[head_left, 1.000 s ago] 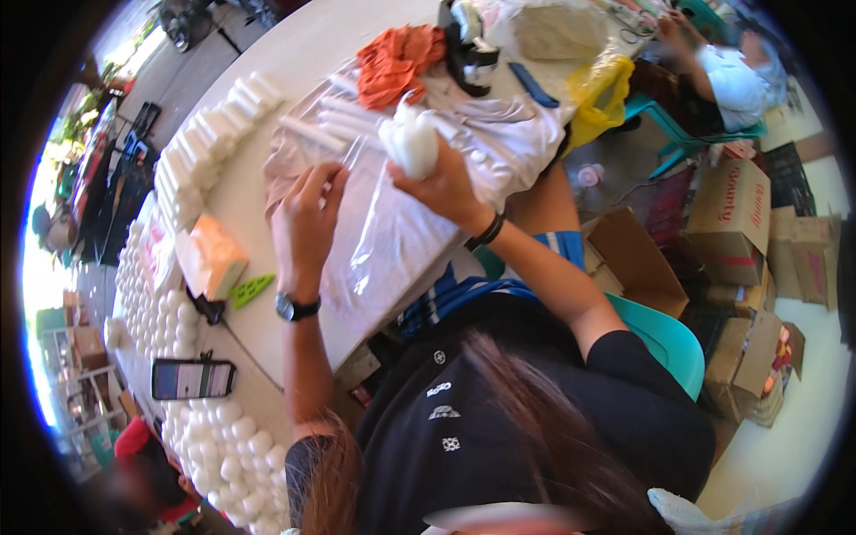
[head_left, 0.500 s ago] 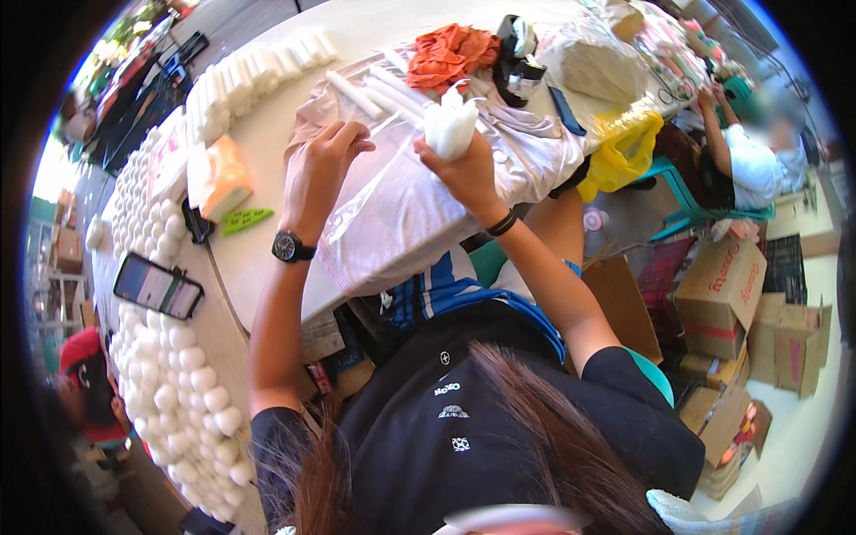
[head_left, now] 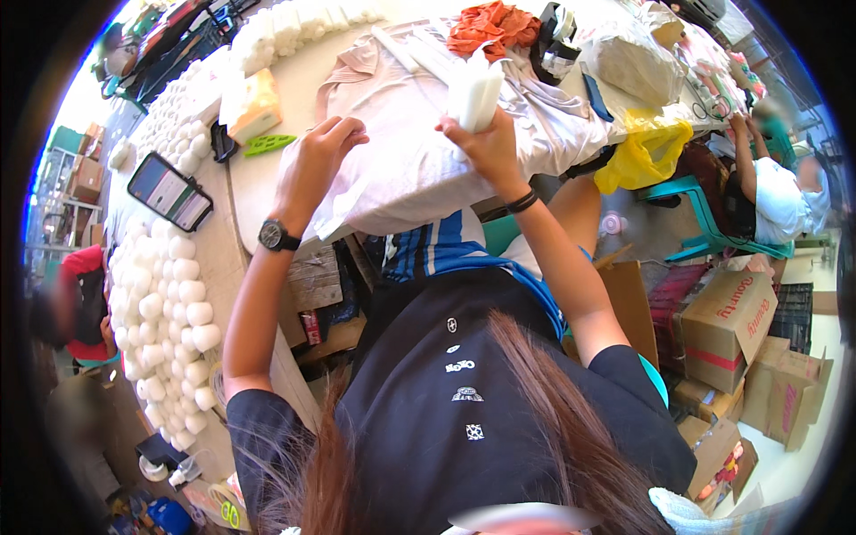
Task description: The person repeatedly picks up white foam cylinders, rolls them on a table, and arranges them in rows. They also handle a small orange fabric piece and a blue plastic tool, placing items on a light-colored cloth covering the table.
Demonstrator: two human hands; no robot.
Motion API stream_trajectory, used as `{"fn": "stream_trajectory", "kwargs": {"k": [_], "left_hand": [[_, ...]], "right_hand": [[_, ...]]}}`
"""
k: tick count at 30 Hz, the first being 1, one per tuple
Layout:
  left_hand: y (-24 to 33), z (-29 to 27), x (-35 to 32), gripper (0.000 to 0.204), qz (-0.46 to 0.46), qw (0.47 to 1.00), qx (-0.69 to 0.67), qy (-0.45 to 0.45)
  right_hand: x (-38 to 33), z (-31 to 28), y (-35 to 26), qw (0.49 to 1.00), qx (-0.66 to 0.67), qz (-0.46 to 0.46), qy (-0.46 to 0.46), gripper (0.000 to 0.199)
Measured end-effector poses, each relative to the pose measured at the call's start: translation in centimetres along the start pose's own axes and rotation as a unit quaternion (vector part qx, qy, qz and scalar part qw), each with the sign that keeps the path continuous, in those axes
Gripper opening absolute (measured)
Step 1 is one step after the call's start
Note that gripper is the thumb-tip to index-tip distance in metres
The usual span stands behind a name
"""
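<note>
The view has swung so the table [head_left: 267,178] now fills the upper frame, while the right hand [head_left: 486,143] keeps its fingers pinched around the one white folded roll [head_left: 474,89], held upright above the single pale plastic sheet [head_left: 410,169]. The left hand [head_left: 316,165], fingers loosely curled and holding nothing, has dropped onto that sheet, so the wrapping looks underway. Dozens of white rolls [head_left: 169,294] line the table edge, beside one phone [head_left: 169,192] and one watch [head_left: 272,236].

We lift the white roll

Our right hand [head_left: 489,147] now raises the white roll [head_left: 475,92] higher above the pale cloth [head_left: 419,169] than before.
</note>
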State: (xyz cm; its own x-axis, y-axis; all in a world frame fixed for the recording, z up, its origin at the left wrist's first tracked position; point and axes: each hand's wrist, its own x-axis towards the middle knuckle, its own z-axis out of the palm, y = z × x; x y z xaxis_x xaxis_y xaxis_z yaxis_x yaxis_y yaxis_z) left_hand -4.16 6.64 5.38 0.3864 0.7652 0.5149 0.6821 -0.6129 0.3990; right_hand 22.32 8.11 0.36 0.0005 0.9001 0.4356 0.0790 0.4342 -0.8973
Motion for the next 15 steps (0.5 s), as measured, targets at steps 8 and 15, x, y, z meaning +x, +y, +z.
{"fn": "stream_trajectory", "kwargs": {"k": [8,15], "left_hand": [[0.4,2.3,-0.6,0.011,0.027,0.997,-0.014,0.074],[-0.1,1.7,-1.2,0.015,0.013,0.993,-0.033,0.108]], "right_hand": [[0.4,-0.5,1.4,0.999,-0.035,-0.025,0.008,0.026],[0.9,-0.8,-0.7,0.998,0.017,0.043,-0.031,0.018]]}}
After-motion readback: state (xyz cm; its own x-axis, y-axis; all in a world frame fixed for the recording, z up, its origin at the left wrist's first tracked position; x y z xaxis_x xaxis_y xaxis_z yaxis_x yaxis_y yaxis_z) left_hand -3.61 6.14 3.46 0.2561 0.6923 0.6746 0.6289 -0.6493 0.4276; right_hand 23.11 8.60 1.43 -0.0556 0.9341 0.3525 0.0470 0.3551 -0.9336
